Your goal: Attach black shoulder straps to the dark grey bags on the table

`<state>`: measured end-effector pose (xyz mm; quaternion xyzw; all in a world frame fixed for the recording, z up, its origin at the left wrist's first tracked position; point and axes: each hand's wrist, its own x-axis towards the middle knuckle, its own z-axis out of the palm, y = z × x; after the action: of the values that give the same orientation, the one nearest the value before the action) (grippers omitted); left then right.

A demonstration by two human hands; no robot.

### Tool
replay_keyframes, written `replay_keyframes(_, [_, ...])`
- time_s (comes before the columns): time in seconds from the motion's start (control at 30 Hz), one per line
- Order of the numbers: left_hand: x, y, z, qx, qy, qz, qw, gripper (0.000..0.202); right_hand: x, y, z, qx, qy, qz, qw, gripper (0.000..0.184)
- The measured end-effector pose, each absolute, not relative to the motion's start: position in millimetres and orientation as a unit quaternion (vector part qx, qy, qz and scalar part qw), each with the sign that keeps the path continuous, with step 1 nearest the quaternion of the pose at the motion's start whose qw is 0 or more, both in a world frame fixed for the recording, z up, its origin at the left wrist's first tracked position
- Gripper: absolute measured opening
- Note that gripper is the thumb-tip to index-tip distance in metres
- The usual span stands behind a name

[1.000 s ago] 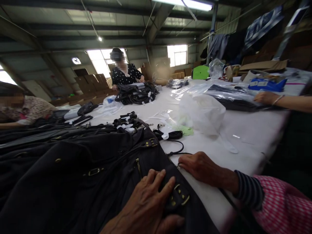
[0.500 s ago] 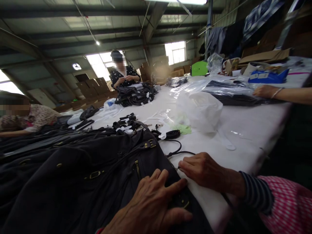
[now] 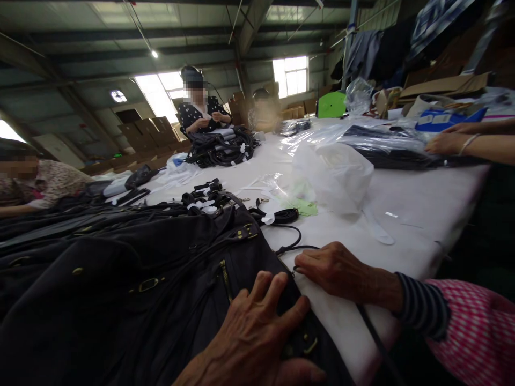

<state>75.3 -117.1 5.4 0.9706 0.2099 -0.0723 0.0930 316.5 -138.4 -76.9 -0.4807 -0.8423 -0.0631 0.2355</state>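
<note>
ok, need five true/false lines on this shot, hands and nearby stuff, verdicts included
1. The left hand rests spread on the black bag. True.
2. The right hand lies flat on the black bag too. False: it is beside the bag's edge, fingertips closed at a small metal fitting.
3. The crumpled white plastic lies on the table beyond the right hand. True.
4. The green scrap sits on top of the black bag. False: it is on the table, beside the coiled black strap.
5. The right sleeve is pink and white checked. True.
</note>
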Motion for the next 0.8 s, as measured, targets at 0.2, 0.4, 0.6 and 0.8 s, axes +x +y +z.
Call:
replay_keyframes(0.2, [73,-119,-18,0.981,0.162,-0.07,0.085,0.078,313,-144,-78,-0.492,-0.84,-0.061,0.221,0.023])
replay_keyframes(0.4, [73,-120,-20,0.985,0.15,-0.053,0.068,0.077,304,-150,-65,-0.526,-0.827,0.043,0.194,0.018])
replay_keyframes(0.6, [78,-124,14,0.964,0.213,-0.047,0.15,0.068,303,-152,-61,-0.506,-0.847,0.051,0.156,0.015])
replay_keyframes(0.8, [76,-123,6,0.956,0.232,-0.064,0.167,0.07,303,-151,-70,-0.503,-0.852,0.024,0.145,0.013])
